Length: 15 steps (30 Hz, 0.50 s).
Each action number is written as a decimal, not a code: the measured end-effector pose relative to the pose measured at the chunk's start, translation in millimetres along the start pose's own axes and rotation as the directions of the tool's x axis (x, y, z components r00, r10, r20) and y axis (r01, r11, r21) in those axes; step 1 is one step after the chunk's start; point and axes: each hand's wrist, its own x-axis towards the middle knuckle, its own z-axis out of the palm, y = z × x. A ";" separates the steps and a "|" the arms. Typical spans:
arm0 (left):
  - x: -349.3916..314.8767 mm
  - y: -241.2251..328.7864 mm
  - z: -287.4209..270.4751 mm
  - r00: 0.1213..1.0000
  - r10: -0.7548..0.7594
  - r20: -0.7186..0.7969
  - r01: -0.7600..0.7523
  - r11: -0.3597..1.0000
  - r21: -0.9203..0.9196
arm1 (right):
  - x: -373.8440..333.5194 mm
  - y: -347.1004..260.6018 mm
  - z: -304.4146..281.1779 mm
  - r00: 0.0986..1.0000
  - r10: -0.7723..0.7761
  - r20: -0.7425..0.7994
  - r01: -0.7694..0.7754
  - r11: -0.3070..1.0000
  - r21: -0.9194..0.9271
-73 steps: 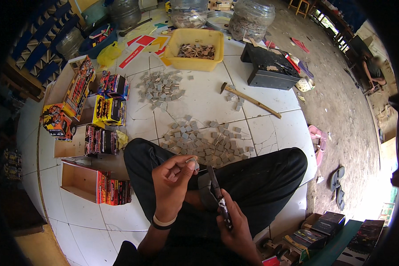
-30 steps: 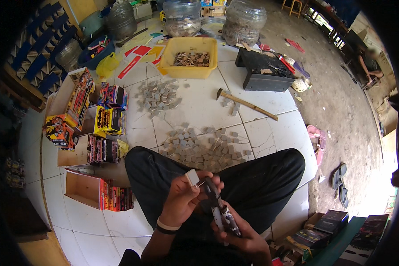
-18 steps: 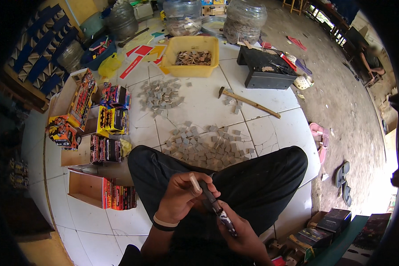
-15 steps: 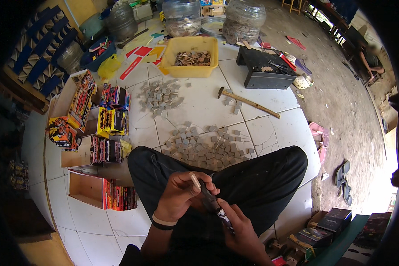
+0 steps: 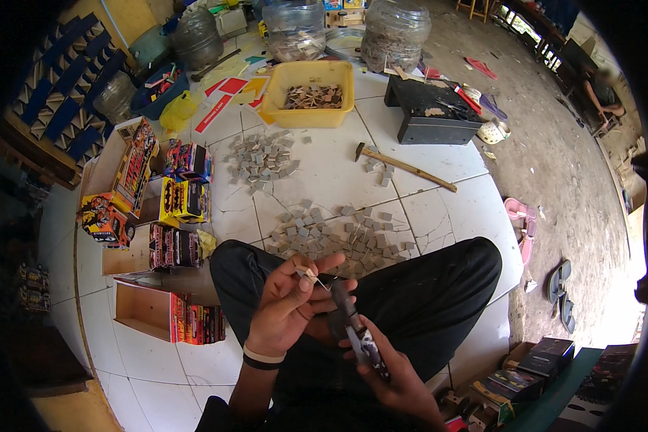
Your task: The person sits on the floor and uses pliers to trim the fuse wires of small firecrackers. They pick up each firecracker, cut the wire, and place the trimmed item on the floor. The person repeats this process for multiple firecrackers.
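Above my crossed legs in dark trousers (image 5: 439, 288), my left hand (image 5: 281, 302) pinches a small pale wooden piece (image 5: 307, 273) between thumb and fingers. A thin bent wire (image 5: 324, 284) sticks out from that piece toward the right. My right hand (image 5: 389, 367) is wrapped round the patterned black-and-white handle of dark pliers (image 5: 346, 306). Their metal end points up beside my left fingers, close to the wire; whether the two touch is hard to tell. Just beyond my knees, many small grey square tiles (image 5: 317, 229) lie scattered on the white tiled floor (image 5: 324, 173).
A second heap of grey squares (image 5: 263, 155) and a hammer (image 5: 407, 168) lie farther off. Behind stand a yellow tub (image 5: 273, 111) of small pieces and a low black stool (image 5: 432, 129). Colourful toy-truck boxes (image 5: 133, 173) line the left. Sandals (image 5: 556, 281) lie at right.
My left fingers have spread and turned, bringing the bent wire into view. The pliers have come down slightly to the right, away from the wooden piece.
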 end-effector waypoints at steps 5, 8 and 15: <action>-0.8 -19.1 3.4 0.998 0.038 -0.050 -0.039 0.999 -0.023 | 0.5 8.6 15.0 1.000 0.001 0.013 -0.007 0.912 0.410; -4.4 -24.6 2.7 0.997 0.065 -0.050 -0.064 0.998 0.018 | -0.7 7.9 16.9 1.000 0.006 0.022 -0.016 0.880 0.474; -7.1 -30.0 4.1 0.992 0.100 -0.079 -0.096 0.994 0.053 | -0.1 6.9 13.8 0.998 0.031 0.052 -0.053 0.872 0.486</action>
